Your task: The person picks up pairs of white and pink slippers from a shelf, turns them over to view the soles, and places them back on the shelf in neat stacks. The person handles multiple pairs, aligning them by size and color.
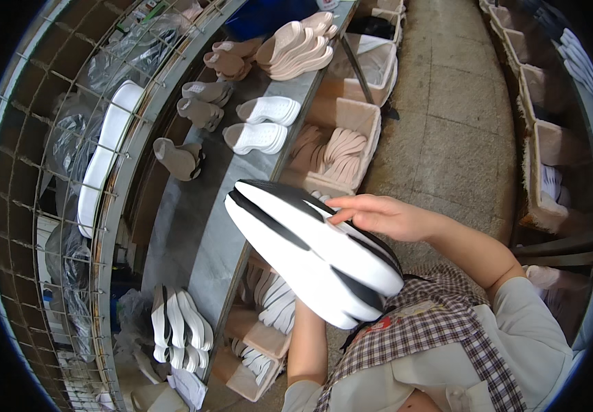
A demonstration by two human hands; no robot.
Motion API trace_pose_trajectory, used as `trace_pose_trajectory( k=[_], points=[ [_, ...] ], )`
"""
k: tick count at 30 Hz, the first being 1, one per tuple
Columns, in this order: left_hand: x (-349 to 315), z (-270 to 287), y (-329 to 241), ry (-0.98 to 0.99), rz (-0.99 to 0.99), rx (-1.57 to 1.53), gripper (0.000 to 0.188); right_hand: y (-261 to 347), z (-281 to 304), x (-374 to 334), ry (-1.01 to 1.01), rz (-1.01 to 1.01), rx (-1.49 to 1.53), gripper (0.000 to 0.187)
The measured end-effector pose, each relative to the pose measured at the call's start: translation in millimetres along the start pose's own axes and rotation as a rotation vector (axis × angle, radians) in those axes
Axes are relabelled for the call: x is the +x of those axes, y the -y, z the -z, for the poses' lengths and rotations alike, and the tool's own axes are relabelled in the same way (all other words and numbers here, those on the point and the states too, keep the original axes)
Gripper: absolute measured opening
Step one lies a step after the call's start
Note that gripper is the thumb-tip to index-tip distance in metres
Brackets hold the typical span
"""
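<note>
Seen from above: a long grey workbench (193, 226) running from lower left toward upper middle, beside a paved stone floor (440, 123).

Along the far left, a wire rack (42, 172) of square cells stuffed with clear plastic bags, with one long white sole strip (104, 154) lying against it.

Below the bench edge, open cardboard boxes (351, 127) packed with pale pink soles; more boxes (550, 172) lined up along the right.

Held in mid-frame, above the bench edge and the boxes: a stacked pair of thick white platform soles with black stripes (314, 254), tilted from upper left down to lower right.

Right hand (379, 214) laid across the top of the stack, fingers curled onto its upper edge, grasping it.

Left hand (303, 309) hidden beneath the stack, only the forearm showing; fingers impossible to tell.

On the bench farther off: two white soles (262, 123), a fanned pile of pink soles (296, 44), several taupe pieces (197, 103).

At the near end of the bench, a small upright stack of white soles with dark edges (176, 326).
</note>
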State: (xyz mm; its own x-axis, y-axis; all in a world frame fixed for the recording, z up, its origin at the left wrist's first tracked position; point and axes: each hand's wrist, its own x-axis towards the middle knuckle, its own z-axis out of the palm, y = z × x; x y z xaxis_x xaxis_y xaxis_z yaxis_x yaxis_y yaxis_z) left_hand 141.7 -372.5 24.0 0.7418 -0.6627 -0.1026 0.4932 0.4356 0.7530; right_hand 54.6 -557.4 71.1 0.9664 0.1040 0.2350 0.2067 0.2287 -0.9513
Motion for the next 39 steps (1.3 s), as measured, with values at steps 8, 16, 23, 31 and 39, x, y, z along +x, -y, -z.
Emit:
trace_pose_trajectory(
  k=[8,16,23,31,39],
  points=[
    [-7,28,10,0.365,0.315,-0.531,0.066,-2,-33,-9,0.011,0.048,0.094,0.049],
    [0,38,8,0.412,0.339,-0.559,0.065,-17,-45,-4,-0.108,0.170,0.354,0.039],
    [4,38,12,0.336,0.369,-0.513,0.065,-16,-56,-13,-0.342,0.053,-0.274,0.083],
    [17,59,17,0.620,0.267,-0.732,0.065,-30,-25,-17,-0.239,-0.012,0.903,0.083],
    [8,64,14,0.668,0.092,-0.767,0.064,-47,-17,-36,-0.313,-0.010,1.129,0.086]
  ],
)
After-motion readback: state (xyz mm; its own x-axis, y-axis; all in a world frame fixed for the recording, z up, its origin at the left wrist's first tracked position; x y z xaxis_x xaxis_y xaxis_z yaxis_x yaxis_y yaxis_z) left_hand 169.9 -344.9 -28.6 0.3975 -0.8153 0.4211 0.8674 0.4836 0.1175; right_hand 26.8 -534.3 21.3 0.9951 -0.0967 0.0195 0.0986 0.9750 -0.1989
